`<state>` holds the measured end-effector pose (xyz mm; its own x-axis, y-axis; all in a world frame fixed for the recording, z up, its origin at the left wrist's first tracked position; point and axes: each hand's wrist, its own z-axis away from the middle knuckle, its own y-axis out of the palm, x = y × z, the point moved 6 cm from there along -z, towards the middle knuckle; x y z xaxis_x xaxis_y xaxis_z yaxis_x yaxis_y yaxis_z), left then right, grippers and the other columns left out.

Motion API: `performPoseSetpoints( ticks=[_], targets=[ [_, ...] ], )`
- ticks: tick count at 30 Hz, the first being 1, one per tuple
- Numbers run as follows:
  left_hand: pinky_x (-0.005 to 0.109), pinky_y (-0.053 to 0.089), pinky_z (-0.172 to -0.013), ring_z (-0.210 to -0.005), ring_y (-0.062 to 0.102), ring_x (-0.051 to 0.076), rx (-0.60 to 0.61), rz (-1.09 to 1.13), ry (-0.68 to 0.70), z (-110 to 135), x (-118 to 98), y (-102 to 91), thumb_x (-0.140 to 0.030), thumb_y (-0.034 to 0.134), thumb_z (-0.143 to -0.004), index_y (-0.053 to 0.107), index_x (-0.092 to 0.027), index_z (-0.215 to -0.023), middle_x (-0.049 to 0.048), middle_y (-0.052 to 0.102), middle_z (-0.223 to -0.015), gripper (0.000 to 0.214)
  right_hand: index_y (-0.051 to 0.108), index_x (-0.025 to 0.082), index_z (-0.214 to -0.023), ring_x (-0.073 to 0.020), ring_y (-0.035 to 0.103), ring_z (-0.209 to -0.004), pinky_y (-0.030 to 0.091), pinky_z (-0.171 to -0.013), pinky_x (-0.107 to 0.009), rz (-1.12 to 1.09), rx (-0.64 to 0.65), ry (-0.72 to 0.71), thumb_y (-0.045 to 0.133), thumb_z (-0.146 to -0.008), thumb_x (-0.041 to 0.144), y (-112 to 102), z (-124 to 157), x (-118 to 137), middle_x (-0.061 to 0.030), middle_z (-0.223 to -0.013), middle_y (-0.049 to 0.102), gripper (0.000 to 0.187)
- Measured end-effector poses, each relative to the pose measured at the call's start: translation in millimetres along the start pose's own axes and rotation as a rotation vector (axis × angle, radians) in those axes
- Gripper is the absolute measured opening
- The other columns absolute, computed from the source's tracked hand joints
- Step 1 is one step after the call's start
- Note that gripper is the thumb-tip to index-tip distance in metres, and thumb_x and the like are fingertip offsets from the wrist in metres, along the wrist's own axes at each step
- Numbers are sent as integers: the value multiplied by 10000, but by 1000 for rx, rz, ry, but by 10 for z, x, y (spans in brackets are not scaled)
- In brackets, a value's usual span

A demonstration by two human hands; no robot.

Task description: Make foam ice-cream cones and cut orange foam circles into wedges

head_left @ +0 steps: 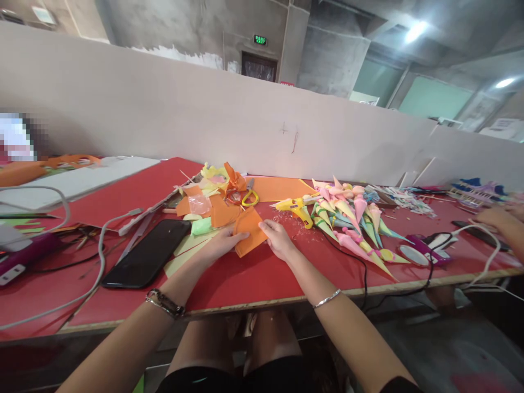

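Between my two hands is an orange sheet (250,233), squarish and apparently paper or thin foam, tilted above the red table (262,284). My left hand (223,242) grips its left side, thumb lying on top. At its upper right edge, my right hand (276,237) pinches it between thumb and fingers. Just behind lie more orange pieces (223,212), a crumpled clear plastic bit (200,204) and a light green piece (201,226). Yellow-handled scissors (250,195) rest beyond the sheet. A yellow glue gun (295,209) lies to the right of my right hand.
Pastel cone shapes (352,210) are heaped at the right. A black phone (147,254) lies left of my left hand. Cables, a purple power strip (429,251) and a white partition (245,125) surround the work area. Another person's hand (501,221) shows at the far right.
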<state>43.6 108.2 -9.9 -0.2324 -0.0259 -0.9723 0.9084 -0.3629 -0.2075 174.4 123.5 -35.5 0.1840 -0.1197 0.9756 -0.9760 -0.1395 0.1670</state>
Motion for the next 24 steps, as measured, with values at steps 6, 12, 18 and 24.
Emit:
performPoseSetpoints(
  ticks=[6, 12, 18, 24],
  targets=[
    [256, 457, -567, -678, 604, 188, -199, -94, -2, -28, 39, -167, -564, 668, -521, 600, -154, -681, 4, 661, -666, 445, 496, 192, -630, -46, 272, -370, 182, -372, -193, 210, 175, 17, 572, -685, 511, 102, 70, 42, 98, -452, 346, 333],
    [294, 485, -649, -759, 615, 219, -188, -8, 13, -63, 45, -169, -585, 676, -498, 619, -151, -785, 35, 688, -773, 524, 510, 189, -647, -83, 374, -499, 280, -466, -200, 198, -27, -82, 546, -698, 467, 9, 30, 90, 56, -538, 447, 285],
    [365, 427, -854, -981, 569, 249, -364, -485, 322, -64, -88, -244, -398, 576, -659, 577, -163, -1032, 100, 636, -1090, 441, 508, 189, -646, -84, 336, -488, 254, -480, -212, 286, 45, -101, 517, -717, 440, 49, 14, 87, 59, -522, 417, 261],
    [373, 354, -882, -891, 586, 229, -203, -1000, 492, 2, -190, -13, -327, 444, -768, 647, -222, -848, 70, 688, -900, 242, 495, 192, -623, -94, 374, -510, 281, -518, -213, 329, 137, -133, 512, -716, 397, 141, 43, 146, 62, -523, 425, 226]
  ],
)
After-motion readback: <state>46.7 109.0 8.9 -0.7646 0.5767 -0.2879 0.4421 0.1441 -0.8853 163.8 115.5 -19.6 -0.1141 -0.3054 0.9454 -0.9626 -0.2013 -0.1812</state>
